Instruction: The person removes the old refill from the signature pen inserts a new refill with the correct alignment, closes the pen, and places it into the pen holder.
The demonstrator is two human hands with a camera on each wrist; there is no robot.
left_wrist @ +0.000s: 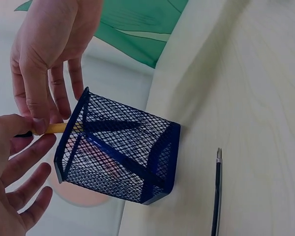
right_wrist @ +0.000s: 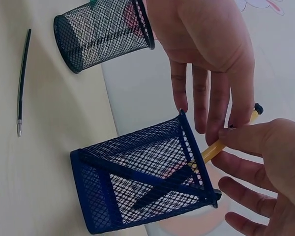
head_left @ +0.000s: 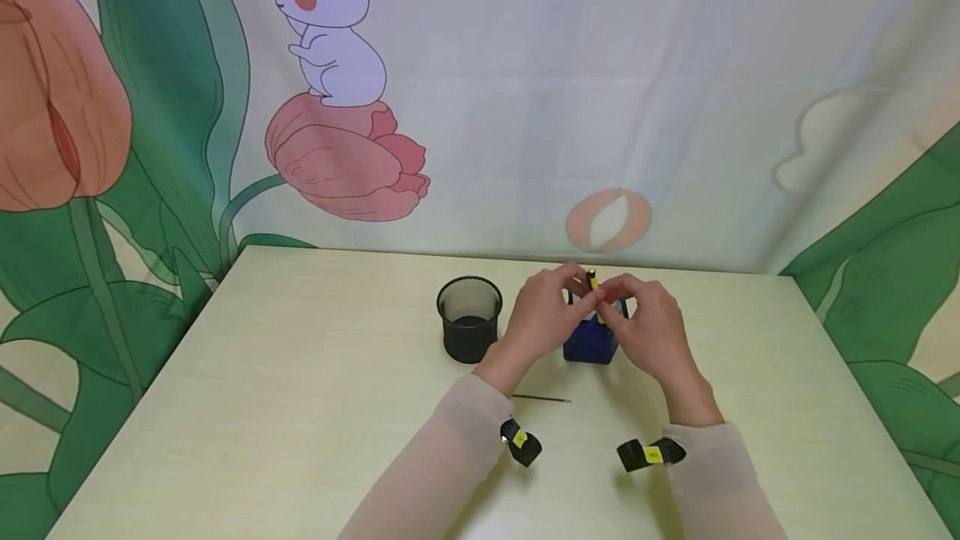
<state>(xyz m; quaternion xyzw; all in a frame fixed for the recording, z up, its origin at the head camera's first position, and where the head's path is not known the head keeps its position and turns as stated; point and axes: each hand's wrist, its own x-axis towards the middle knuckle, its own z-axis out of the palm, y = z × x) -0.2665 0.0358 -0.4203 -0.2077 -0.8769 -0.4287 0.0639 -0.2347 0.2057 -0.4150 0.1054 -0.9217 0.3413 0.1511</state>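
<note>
Both hands meet over a blue square mesh pen holder [head_left: 590, 346]. My left hand [head_left: 550, 311] pinches a yellow pen [right_wrist: 215, 150] near its black top end, thumb and index finger together. On the same pen, my right hand [head_left: 648, 327] pinches just beside the left fingertips, its other fingers spread. The pen's dark lower part reaches down inside the holder, showing through the mesh. A dark blue pen [left_wrist: 123, 158] leans diagonally in the holder. Fingers cover part of the yellow barrel.
A round black mesh pen holder [head_left: 470, 340] stands left of the blue one. A thin black pen refill [head_left: 542, 397] with a metal tip lies on the table [head_left: 300, 407] in front, partly behind the left forearm. A printed curtain [head_left: 510, 107] hangs behind the table.
</note>
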